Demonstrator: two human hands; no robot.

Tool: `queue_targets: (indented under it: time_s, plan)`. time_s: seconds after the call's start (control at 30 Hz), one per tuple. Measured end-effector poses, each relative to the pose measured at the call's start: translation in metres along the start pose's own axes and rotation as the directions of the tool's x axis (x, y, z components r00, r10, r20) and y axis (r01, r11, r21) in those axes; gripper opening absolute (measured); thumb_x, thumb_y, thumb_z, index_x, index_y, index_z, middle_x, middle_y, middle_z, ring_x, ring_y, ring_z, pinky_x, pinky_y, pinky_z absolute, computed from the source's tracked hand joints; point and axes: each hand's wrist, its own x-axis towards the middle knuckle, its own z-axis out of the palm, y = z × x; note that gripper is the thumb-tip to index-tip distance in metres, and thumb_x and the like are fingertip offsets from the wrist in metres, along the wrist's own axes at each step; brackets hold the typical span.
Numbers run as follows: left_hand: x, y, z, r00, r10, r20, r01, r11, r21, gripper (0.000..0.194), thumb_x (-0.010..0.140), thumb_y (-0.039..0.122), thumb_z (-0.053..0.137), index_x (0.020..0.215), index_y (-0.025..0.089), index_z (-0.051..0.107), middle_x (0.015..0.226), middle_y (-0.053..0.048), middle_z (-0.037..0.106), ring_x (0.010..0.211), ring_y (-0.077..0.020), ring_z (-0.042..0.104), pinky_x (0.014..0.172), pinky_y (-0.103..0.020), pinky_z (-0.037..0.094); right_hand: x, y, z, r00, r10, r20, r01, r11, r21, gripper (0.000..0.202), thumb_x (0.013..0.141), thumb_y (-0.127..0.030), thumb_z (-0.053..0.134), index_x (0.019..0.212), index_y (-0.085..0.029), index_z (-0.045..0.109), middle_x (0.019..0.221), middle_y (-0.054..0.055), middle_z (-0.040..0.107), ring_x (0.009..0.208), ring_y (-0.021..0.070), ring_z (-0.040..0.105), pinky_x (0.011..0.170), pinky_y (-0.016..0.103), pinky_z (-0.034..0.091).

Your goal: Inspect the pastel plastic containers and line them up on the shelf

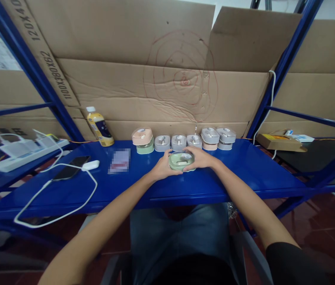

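Observation:
A green oval box with a clear lid (181,159) is held between both my hands over the middle of the blue table. My left hand (163,166) wraps its left side, fingers curled behind. On its right side my right hand (201,157) grips the edge. Just behind stand several similar grey boxes (178,142) in a row. At the row's left end a pink box (142,136) rests on a green box (145,149). Stacked boxes (210,135) also stand at the right end.
A yellow drink bottle (100,127) stands back left. Left on the blue table (244,170) lie a blurred-out card (119,161), a phone (71,168), a white earbud case (90,165) and a looping white cable (94,194). Blue posts and cardboard (125,91) close off the back.

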Motion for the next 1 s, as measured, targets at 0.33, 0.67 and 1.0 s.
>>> queue_targets:
  time_s: [0.33, 0.67, 1.0]
  plan:
    - [0.002, -0.002, -0.004, 0.999, -0.009, 0.042, 0.007, 0.999, 0.044, 0.127, 0.054, 0.058, 0.096, 0.155, 0.017, 0.031, 0.142, -0.020, 0.062, 0.130, -0.0424, 0.061, 0.107, -0.056, 0.050, 0.004, -0.003, 0.014, 0.999, 0.009, 0.031, -0.008, 0.999, -0.041, 0.105, 0.060, -0.068, 0.090, 0.148, -0.020, 0.057, 0.132, 0.016, 0.064, 0.121, 0.0363, 0.063, 0.105, 0.054, 0.050]
    - [0.002, -0.002, -0.011, 0.996, -0.014, 0.083, 0.011, 0.999, 0.031, 0.124, 0.052, 0.057, 0.096, 0.153, 0.019, 0.035, 0.141, -0.017, 0.062, 0.128, -0.0395, 0.061, 0.107, -0.052, 0.050, 0.005, -0.002, 0.015, 0.999, -0.045, 0.026, 0.047, 0.997, -0.061, 0.103, 0.060, -0.067, 0.090, 0.147, -0.022, 0.059, 0.131, 0.014, 0.068, 0.121, 0.0364, 0.063, 0.105, 0.054, 0.050]
    - [0.002, 0.000, -0.011, 0.995, 0.005, 0.103, -0.013, 0.997, 0.074, 0.125, 0.053, 0.058, 0.096, 0.155, 0.020, 0.034, 0.140, -0.016, 0.063, 0.129, -0.0408, 0.061, 0.108, -0.054, 0.049, 0.004, -0.020, 0.002, 0.997, -0.009, 0.076, 0.023, 0.982, -0.189, 0.102, 0.062, -0.067, 0.089, 0.148, -0.019, 0.061, 0.122, 0.017, 0.071, 0.111, 0.0386, 0.068, 0.095, 0.051, 0.053]
